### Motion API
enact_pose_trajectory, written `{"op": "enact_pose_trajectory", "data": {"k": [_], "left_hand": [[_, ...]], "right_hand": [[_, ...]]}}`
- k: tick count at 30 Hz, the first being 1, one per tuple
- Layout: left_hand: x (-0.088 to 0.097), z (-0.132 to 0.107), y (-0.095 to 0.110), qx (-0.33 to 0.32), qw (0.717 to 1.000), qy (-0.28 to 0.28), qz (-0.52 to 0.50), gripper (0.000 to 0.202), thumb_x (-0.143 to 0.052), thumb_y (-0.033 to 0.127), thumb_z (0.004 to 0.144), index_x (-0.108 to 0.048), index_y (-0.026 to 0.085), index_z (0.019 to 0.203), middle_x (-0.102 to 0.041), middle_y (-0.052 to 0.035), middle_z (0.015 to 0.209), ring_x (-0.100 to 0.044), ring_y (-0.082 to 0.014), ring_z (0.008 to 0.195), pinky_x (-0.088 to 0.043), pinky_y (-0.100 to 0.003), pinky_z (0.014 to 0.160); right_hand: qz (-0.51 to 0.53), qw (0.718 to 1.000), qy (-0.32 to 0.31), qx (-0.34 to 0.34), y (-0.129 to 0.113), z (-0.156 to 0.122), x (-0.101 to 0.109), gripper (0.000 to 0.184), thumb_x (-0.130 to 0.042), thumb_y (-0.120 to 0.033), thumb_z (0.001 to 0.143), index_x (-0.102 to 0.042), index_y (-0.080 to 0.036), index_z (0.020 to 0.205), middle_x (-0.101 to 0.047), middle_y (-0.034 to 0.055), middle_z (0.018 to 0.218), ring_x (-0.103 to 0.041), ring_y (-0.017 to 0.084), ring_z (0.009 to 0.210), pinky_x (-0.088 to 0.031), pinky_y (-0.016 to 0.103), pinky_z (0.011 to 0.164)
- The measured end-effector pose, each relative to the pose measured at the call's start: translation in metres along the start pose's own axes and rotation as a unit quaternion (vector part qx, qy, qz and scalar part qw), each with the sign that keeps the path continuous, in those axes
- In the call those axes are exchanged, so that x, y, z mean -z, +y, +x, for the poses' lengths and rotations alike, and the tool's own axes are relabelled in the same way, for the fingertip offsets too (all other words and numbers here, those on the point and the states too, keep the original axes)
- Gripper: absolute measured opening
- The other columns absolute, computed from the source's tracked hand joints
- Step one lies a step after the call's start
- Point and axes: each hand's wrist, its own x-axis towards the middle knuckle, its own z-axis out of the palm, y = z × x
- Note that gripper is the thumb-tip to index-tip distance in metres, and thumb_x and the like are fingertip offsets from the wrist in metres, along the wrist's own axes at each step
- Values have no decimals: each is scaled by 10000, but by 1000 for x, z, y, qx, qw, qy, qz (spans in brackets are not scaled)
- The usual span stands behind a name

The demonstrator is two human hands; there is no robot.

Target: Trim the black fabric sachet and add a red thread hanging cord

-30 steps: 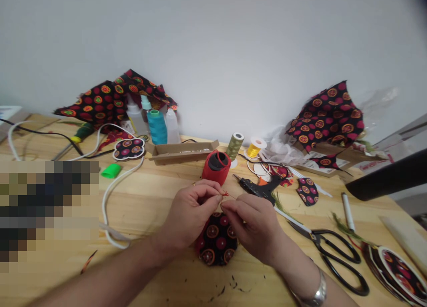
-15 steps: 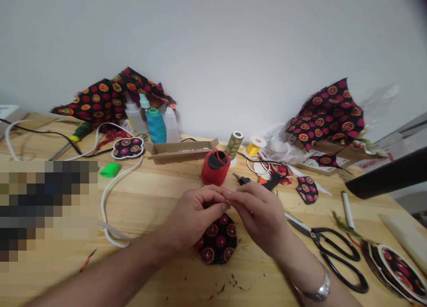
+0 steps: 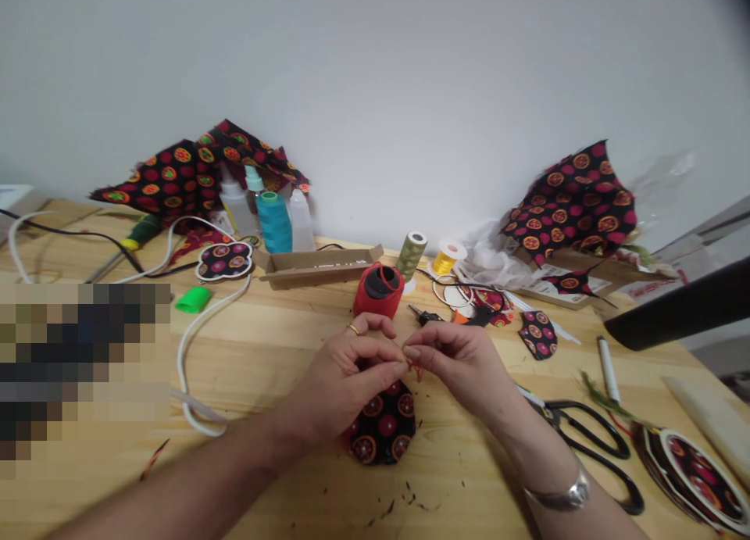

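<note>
head view: two bare hands over a pale pine tabletop point(image 3: 462, 485), wall behind.
thing in hand: a short red thread point(image 3: 416, 367), held at the meeting point of both hands, above a round black fabric pad point(image 3: 383, 429) with red and orange print.
left hand point(image 3: 351, 372): thumb and fingers point(image 3: 380, 358) curled and pressed together on the thread; wears a gold ring point(image 3: 352, 329).
right hand point(image 3: 460, 364): fingertips point(image 3: 413, 352) pinched on the same thread, nearly touching the left hand's; a silver bangle point(image 3: 562, 497) sits on the wrist.
lie of the thread: runs roughly crosswise between the hands, its loose end hanging down toward the pad; the right hand is closest to the hanging end. the exact path inside the grip is hidden.
just ahead: a red thread cone point(image 3: 380, 291), a black glue gun point(image 3: 425, 316), an olive thread cone point(image 3: 411, 256).
right side: black-handled scissors point(image 3: 598, 446), a stack of round print fabric pieces point(image 3: 691, 477).
left side: a white cord point(image 3: 191, 368), a green thimble point(image 3: 193, 299).
rest: a teal thread cone point(image 3: 274, 223), a cardboard tray point(image 3: 319, 268), crumpled print fabric point(image 3: 568, 204) against the wall, dark clippings point(image 3: 404, 501) on the wood.
</note>
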Motion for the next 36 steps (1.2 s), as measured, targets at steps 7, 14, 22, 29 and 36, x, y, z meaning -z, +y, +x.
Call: {"op": "enact_pose_trajectory", "data": {"k": [7, 14, 22, 29, 36], "left_hand": [[1, 2, 2, 20, 998, 41, -36, 158, -618, 186, 776, -720, 202, 656, -528, -29, 927, -502, -177, 1024, -394, -247, 868], [0, 3, 2, 21, 998, 50, -45, 136, -631, 184, 763, -731, 201, 672, -540, -26, 920, -540, -171, 962, -410, -265, 864], [-1, 1, -1, 29, 997, 48, -56, 123, -637, 190, 762, -751, 207, 722, -581, -31, 940, -582, -173, 944, -427, -298, 890], [0, 2, 0, 30, 997, 46, -62, 129, -637, 187, 764, -755, 229, 732, -663, -33, 1006, -604, -192, 995, -423, -333, 930], [-1, 1, 1, 50, 996, 40, -66, 142, -630, 170, 761, -749, 222, 704, -727, -23, 984, -640, -188, 935, -454, -307, 872]], "right_hand": [[88, 993, -14, -83, 1, 1, -2, 97, -670, -258, 710, -696, -165, 704, -600, -26, 559, -459, 57, 456, -369, 183, 435], [69, 993, 21, -98, 4, -1, -4, 140, -709, -292, 665, -690, -155, 685, -620, -11, 551, -505, 76, 476, -409, 203, 463], [77, 993, 28, -87, 5, 0, -4, 152, -722, -310, 649, -688, -168, 690, -652, 4, 600, -528, 86, 487, -418, 214, 460], [61, 993, 32, -96, 3, 0, -6, 205, -705, -341, 650, -625, -156, 682, -580, -22, 553, -459, 73, 471, -378, 206, 447], [18, 998, 59, -24, 7, -2, -8, 173, -667, -283, 711, -556, -183, 798, -376, -92, 504, -337, 73, 430, -331, 209, 410]]}}
